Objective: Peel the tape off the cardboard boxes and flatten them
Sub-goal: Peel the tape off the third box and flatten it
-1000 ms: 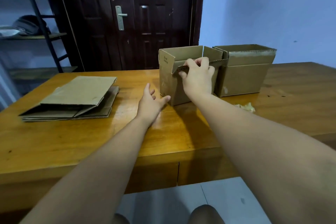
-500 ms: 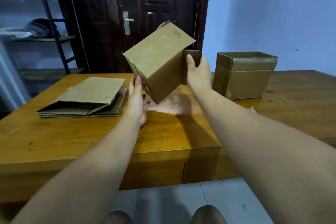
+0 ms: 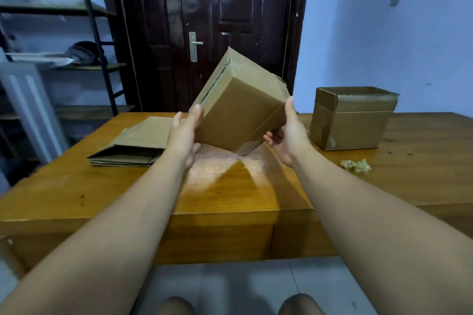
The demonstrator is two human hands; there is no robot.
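You've got the box (image 3: 240, 110) tilted above the table (image 3: 230, 194), likely to hunt its taped seam. Your left hand (image 3: 183, 133) presses flat on one side; your right hand (image 3: 290, 133) cups the other, fingers curled beneath. The second box (image 3: 353, 123) and the flat stack (image 3: 135, 140) wait on the table.

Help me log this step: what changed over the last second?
The box was lifted off the table and tipped. The left hand rose from the table to its left side; the right hand shifted from the top flap to its right side, fingers beneath. The second box, flattened stack and tape scrap stayed put.
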